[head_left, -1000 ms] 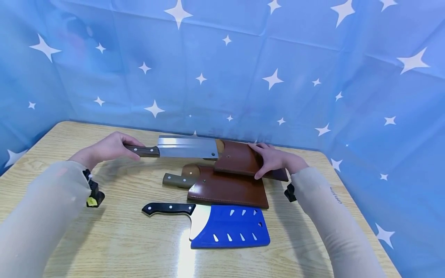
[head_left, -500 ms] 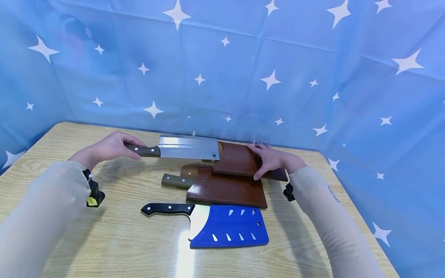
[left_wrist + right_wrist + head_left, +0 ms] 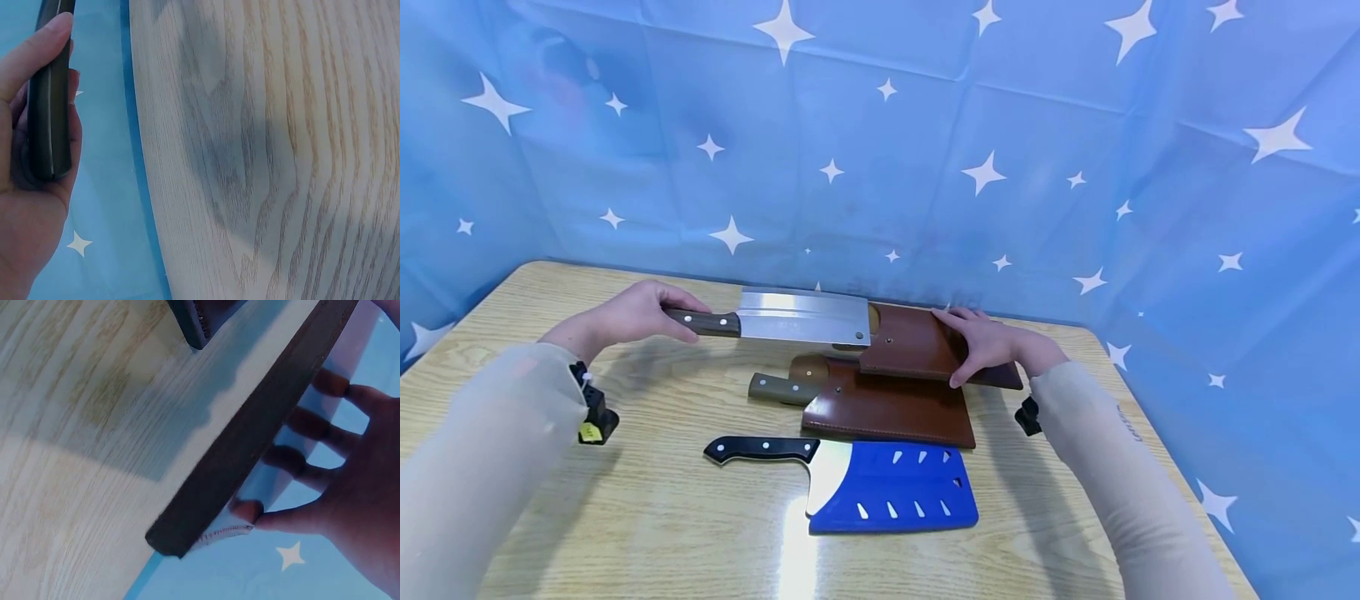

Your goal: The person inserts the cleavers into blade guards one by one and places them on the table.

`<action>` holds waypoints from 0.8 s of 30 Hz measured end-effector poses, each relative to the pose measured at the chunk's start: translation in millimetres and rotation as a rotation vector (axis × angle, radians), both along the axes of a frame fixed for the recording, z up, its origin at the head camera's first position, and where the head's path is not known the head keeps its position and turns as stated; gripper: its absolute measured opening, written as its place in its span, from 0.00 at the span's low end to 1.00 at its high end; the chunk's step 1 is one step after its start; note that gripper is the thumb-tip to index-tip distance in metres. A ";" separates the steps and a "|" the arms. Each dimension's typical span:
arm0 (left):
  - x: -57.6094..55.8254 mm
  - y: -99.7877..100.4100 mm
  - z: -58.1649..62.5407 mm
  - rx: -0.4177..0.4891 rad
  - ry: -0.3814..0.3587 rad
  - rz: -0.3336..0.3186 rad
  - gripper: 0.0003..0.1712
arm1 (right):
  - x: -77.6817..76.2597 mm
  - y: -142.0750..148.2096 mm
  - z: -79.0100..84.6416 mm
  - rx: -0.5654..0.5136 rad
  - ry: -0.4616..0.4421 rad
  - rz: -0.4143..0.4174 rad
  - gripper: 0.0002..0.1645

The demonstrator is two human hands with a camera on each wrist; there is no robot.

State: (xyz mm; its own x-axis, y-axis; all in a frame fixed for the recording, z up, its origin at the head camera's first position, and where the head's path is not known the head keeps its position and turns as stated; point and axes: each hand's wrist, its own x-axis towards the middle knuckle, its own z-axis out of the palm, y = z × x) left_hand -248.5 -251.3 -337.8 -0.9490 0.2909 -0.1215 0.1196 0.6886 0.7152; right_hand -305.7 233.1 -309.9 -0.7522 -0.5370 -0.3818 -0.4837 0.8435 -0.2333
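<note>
In the head view my left hand grips the dark riveted handle of a cleaver; its broad steel blade is bare almost to the tip end. That end overlaps the mouth of a brown leather knife sheath. My right hand holds the sheath, thumb on the near side and fingers over the far side. Up close, the left wrist view shows the handle butt against the palm. In the right wrist view the fingertips lie along the far side of the sheath's dark edge.
Under the held sheath's near side lies a second brown sheath with an olive-handled cleaver in it. Nearer me is a black-handled cleaver with a blue blade guard. A blue starry curtain hangs behind the wooden table.
The left hand and cleaver have shifted very slightly left and up in the last half second. The right hand and sheath stay nearly still.
</note>
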 end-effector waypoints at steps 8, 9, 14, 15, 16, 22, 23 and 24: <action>-1.7 1.9 -4.1 0.017 -0.014 -0.009 0.27 | -0.5 -1.6 -0.3 0.002 0.014 -0.002 0.69; -2.3 3.4 -5.1 0.019 -0.016 -0.016 0.26 | -0.8 -2.3 -0.8 -0.001 0.011 -0.004 0.69; -5.6 12.3 -7.6 0.026 -0.040 -0.043 0.26 | -2.2 -7.0 -2.5 -0.017 -0.013 -0.014 0.69; -6.0 13.9 -7.5 0.028 -0.045 -0.044 0.26 | -2.0 -8.1 -2.2 -0.020 -0.020 -0.019 0.68; -6.3 15.2 -7.2 0.029 -0.049 -0.044 0.26 | -2.0 -9.2 -2.0 -0.024 -0.024 -0.021 0.68; -7.0 21.7 -5.0 0.024 -0.058 -0.054 0.25 | -2.4 -13.8 -0.7 -0.029 -0.048 -0.037 0.67; -7.1 22.8 -4.8 0.021 -0.056 -0.058 0.25 | -2.6 -13.9 -0.5 -0.028 -0.054 -0.042 0.66; -7.3 23.9 -4.5 0.023 -0.056 -0.063 0.25 | -2.8 -13.7 -0.2 -0.029 -0.060 -0.049 0.66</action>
